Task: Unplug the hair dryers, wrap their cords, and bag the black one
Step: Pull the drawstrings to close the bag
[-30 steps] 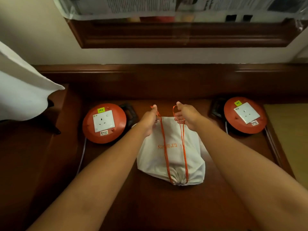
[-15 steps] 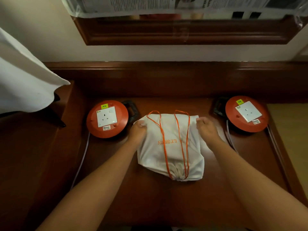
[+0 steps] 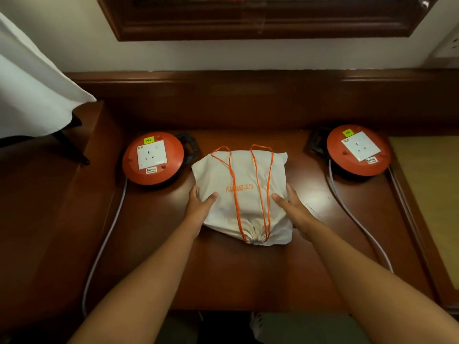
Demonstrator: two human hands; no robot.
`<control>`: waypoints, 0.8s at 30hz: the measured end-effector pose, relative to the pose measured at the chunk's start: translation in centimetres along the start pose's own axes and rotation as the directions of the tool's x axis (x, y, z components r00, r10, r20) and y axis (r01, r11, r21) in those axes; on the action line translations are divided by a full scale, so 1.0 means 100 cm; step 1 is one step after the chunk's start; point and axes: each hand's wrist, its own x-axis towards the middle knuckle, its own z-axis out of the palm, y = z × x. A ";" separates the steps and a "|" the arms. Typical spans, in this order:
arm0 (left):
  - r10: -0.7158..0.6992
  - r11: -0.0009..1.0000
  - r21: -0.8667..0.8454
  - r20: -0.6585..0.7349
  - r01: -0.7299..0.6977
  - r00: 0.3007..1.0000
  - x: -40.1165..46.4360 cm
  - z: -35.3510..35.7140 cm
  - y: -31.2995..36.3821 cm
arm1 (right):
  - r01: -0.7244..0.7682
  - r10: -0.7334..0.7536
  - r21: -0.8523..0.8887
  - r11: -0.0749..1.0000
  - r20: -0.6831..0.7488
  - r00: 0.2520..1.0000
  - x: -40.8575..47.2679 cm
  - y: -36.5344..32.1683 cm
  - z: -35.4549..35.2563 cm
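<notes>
Far left of the left hand: white cloth (image 3: 32, 95) draped over a dark stand, up past the desk (image 3: 223, 276) edge. Then one orange cord reel (image 3: 152, 158) out beyond the left hand and a bit left of it, socket face up, yellow tag on top, nothing plugged in, white cable (image 3: 104, 244) trailing back along the left forearm.

Left hand (image 3: 200, 207) flat-ish against the left side of the bag (image 3: 242, 194), thumb lying on top of the fabric, other fingers tucked along the edge. Cupping, not pinching. Forearm stretched straight in from the bottom left.

One white drawstring bag dead centre between the two hands, lying flat on the desk. Long axis running away from the body, cinched mouth pointing back toward the body, closed bottom pointing at the wall. Orange lettering upside down from here. Two loops of orange drawstring (image 3: 260, 194) laid lengthwise over the top, reaching the far edge. Contents hidden, so can't say what's inside.

Right hand (image 3: 290, 207) mirrored on the right side, thumb on top, fingers spread loosely down the edge.

Second orange reel (image 3: 357, 150) beyond and right of the right hand, also empty socket, white cable running back beside the right forearm. So two reels, two cables, one bag.
</notes>
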 end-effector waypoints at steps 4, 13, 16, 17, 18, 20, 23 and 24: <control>-0.033 0.999 -0.028 0.009 0.033 0.999 0.006 -0.003 -0.011 | 0.058 -0.058 0.019 0.998 -0.011 0.998 0.001 0.009 0.003; -0.108 0.979 -0.159 0.123 0.127 0.987 0.000 -0.008 -0.028 | 0.035 -0.026 0.132 0.991 -0.071 0.997 -0.006 0.016 0.009; -0.087 0.985 -0.141 0.113 0.103 0.990 -0.005 -0.009 -0.026 | 0.053 -0.034 0.158 0.986 -0.125 0.992 -0.010 0.013 0.015; -0.072 0.986 -0.143 0.099 0.086 0.992 -0.006 -0.009 -0.024 | 0.057 -0.033 0.169 0.984 -0.141 0.989 -0.010 0.012 0.017; -0.057 0.987 -0.148 0.083 0.069 0.995 -0.007 -0.010 -0.025 | 0.064 -0.036 0.184 0.981 -0.150 0.988 -0.011 0.011 0.019; -0.035 0.987 -0.156 0.056 0.043 0.998 -0.008 -0.009 -0.025 | 0.079 -0.048 0.201 0.976 -0.157 0.986 -0.011 0.008 0.020; -0.015 0.987 -0.158 0.034 0.021 0.999 -0.007 -0.007 -0.025 | 0.109 -0.077 0.201 0.974 -0.160 0.984 -0.014 0.000 0.020; -0.010 0.987 -0.162 0.030 0.014 1.000 -0.006 -0.007 -0.025 | 0.118 -0.087 0.198 0.973 -0.161 0.983 -0.014 -0.002 0.020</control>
